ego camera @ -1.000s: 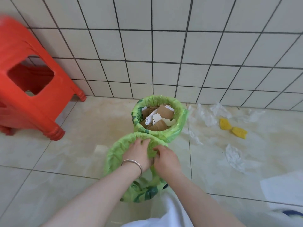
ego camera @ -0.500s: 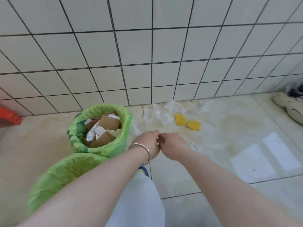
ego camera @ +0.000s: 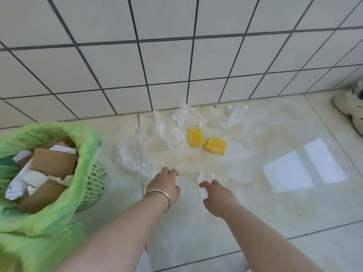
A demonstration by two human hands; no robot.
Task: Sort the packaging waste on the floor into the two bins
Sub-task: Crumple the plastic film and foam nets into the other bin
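Nearest the viewer, two bare forearms reach forward over a pale tiled floor (ego camera: 275, 203). The left hand (ego camera: 165, 185), with a thin metal bangle (ego camera: 160, 194) on its wrist, hovers with fingers loosely curled and grasping nothing. The right hand (ego camera: 218, 197) reaches out beside it, fingers partly extended. Its fingertips sit at a small crumpled piece of clear plastic film (ego camera: 203, 180); whether they have hold of it cannot be told.

To the left of the hands, at the lower left edge, is the rim of a bin lined with a green bag (ego camera: 29, 250). Just beyond it stands a second green mesh bin (ego camera: 94, 181), also lined with a green bag, filled with torn brown cardboard and white paper scraps (ego camera: 45, 169).

Beyond the hands, more crumpled clear plastic wrapping (ego camera: 170, 132) lies spread on the floor. Two yellow foam net sleeves (ego camera: 206, 141) lie side by side just right of it.

Farther still, a white tiled wall (ego camera: 176, 55) with dark grout rises behind the plastic. At the far right edge, well apart from the hands, is part of a cream sneaker (ego camera: 351, 108).
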